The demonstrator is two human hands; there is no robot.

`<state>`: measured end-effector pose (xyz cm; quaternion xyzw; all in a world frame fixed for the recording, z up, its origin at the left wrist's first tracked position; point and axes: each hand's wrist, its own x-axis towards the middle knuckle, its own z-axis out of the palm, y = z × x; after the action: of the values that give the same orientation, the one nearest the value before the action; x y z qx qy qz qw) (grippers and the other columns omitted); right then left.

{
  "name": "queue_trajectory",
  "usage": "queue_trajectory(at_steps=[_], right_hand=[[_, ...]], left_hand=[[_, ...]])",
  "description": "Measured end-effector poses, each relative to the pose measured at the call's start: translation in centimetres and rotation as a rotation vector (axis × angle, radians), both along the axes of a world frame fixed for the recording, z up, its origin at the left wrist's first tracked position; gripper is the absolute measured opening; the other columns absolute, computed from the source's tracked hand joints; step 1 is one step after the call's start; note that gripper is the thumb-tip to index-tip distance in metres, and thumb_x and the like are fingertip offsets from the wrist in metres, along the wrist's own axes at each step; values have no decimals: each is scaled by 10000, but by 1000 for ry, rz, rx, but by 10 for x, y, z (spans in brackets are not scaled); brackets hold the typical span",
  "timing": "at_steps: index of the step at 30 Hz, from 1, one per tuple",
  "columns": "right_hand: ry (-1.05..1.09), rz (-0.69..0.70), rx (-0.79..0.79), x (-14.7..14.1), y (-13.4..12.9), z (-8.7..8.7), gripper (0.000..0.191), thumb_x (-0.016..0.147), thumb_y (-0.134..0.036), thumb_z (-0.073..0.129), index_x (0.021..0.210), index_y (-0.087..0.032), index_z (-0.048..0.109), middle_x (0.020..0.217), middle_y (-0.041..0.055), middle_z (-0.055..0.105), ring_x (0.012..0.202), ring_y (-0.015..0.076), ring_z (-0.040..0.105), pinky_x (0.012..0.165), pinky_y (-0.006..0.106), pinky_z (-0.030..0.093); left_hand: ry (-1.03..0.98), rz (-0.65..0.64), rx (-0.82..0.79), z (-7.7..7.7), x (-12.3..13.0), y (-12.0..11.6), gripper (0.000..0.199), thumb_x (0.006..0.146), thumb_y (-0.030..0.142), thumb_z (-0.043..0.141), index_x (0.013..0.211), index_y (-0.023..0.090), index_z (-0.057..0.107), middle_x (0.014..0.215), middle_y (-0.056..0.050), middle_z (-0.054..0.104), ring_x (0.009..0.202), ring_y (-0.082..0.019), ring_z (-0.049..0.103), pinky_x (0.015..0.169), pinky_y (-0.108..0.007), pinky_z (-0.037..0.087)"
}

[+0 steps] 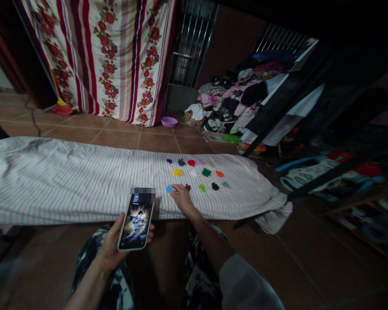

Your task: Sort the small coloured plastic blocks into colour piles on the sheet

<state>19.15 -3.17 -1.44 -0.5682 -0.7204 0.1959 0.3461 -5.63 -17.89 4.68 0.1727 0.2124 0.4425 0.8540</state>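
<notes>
My left hand (114, 243) is wrapped around a smartphone (136, 226), its lit screen facing up with a clock and a picture on it. With fingers drawn together, my right hand (181, 198) reaches down to a small pile of light blue pieces (169, 188) on the striped cloth (84, 181). Whatever lies between those fingertips is too small to make out. Just beyond the hand is a dark brown pile (188, 187), partly covered by it. A lime green pile (202, 187), a black pile (215, 186) and a grey pile (226, 184) continue that row.
Further rows hold yellow (177, 172), dark green (206, 172), orange (219, 174) and red (191, 162) piles, among others. Past the cloth-covered surface are a purple basin (169, 122), a floral curtain (110, 60), a red dustpan (63, 108) and a clothes heap (236, 94). Dark bars frame the right side.
</notes>
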Motion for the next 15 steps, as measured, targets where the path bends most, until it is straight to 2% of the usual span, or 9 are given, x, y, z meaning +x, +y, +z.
queue_trajectory(at_steps=[3,9,15], right_hand=[[-50,-2,-16,-1,0,4,322,774,-163,585,1089,-186,649,1014,73,604,816,158,579,795,306,495],[-330,-22,-37,-8,4,20,454,789,-321,656,1218,-189,595,1111,103,567,1048,230,521,924,350,415],[-390,31,-77,-13,14,24,369,821,-329,630,1171,-212,621,1096,81,588,1045,212,513,912,325,389]], left_hand=[[0,2,2,0,-1,0,571,844,544,535,1074,36,658,1036,-225,696,902,-309,690,864,-418,508],[7,5,-14,-1,-2,0,566,838,543,546,1073,41,662,1036,-219,698,896,-303,691,866,-416,508],[18,7,-36,0,-3,0,581,821,557,560,1068,41,662,1027,-213,702,896,-307,688,868,-420,505]])
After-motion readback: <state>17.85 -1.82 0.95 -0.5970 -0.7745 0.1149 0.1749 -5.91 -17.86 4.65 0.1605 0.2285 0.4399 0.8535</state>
